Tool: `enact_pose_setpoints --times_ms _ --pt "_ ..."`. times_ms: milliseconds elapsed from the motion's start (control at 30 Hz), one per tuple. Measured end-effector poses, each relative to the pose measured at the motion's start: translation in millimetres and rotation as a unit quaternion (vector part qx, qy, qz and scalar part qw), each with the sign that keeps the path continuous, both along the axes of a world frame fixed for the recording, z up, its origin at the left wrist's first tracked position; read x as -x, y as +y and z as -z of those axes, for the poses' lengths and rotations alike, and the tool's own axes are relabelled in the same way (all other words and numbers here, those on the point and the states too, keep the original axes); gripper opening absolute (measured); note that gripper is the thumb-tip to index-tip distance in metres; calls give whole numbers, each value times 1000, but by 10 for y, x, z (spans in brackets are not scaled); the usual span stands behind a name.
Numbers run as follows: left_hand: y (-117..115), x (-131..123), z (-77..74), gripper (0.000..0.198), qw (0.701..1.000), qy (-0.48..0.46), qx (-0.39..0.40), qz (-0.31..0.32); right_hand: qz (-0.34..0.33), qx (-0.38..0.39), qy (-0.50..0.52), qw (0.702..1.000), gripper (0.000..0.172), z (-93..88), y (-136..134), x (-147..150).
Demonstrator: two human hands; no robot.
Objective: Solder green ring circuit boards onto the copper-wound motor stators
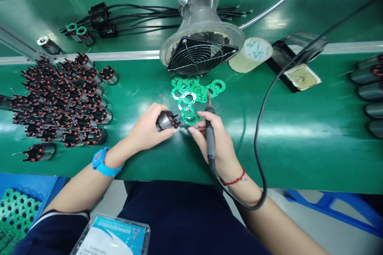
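Green rings (201,95) are stretching toward the table's (314,151) far edge from between left hand (148,127), clasping a motor core (164,121), and right hand (223,149), gripping a soldering iron (210,139).

And here's the left arm (86,185), slanting in from the near left, its left hand (146,129) curled in a grip, fingers (158,108) bowed on the far side, left thumb (168,134) reaching right on the near side! Over on the right, the right arm (278,215) angles in; the right hand (223,143) grips pen-style, index finger (211,116) and right thumb (196,134) aimed left, both hands close, not touching!
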State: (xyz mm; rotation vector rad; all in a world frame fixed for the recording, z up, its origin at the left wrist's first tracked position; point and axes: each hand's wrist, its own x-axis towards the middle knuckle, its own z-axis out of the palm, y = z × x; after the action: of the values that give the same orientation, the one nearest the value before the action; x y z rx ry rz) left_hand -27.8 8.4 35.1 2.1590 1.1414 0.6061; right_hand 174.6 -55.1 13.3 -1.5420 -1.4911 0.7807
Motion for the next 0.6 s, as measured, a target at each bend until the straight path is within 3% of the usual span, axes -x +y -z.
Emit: enact_pose_setpoints --times_ms 100,167,300,400,500,600 --pt "-24 -5 8 45 995 -39 68 59 31 -48 85 995 35 -17 54 112" --pt "-14 1 49 47 992 -35 73 101 39 -66 131 988 29 -33 84 163" --pt "16 -3 120 42 991 22 25 129 -40 -46 164 985 27 -48 151 187" --pt "34 6 99 39 990 64 9 123 -90 -66 108 988 35 -34 154 197" --pt "79 83 31 44 985 59 40 157 -79 -93 -6 992 52 -5 76 239" --pt "135 191 -31 47 973 31 92 207 -60 -60 -76 993 55 17 -26 287"
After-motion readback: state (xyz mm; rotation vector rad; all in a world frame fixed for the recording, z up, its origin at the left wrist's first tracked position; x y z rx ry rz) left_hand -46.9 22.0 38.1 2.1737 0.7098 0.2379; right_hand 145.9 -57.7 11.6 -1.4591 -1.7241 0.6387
